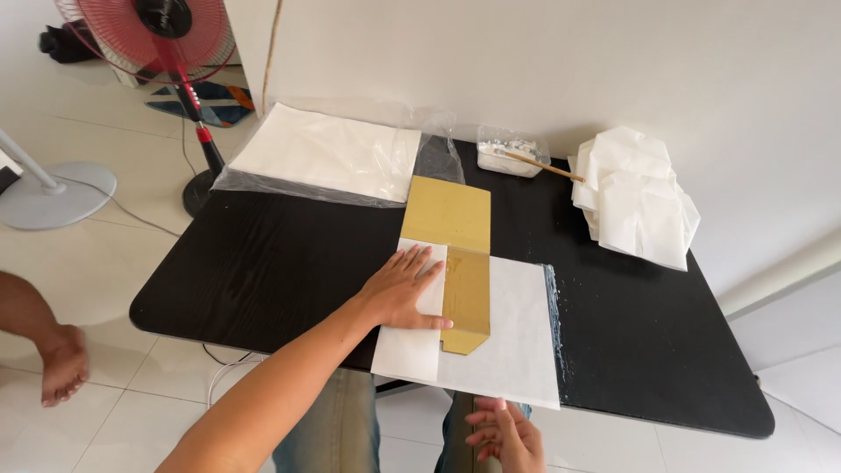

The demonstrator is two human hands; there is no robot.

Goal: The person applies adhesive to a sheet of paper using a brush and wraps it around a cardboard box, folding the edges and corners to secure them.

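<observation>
The left hand [405,289] lies flat, fingers spread, pressing a folded flap of the white paper sheet [517,337] against the gold cardboard template [455,254], likely to hold the fold down. The right hand [506,435] hovers off the near bench [263,254] edge, fingers loosely curled, holding nothing. Beyond sit bagged paper [328,153], a paste tub [511,151], finished folds [639,197]; nothing blocks.
</observation>
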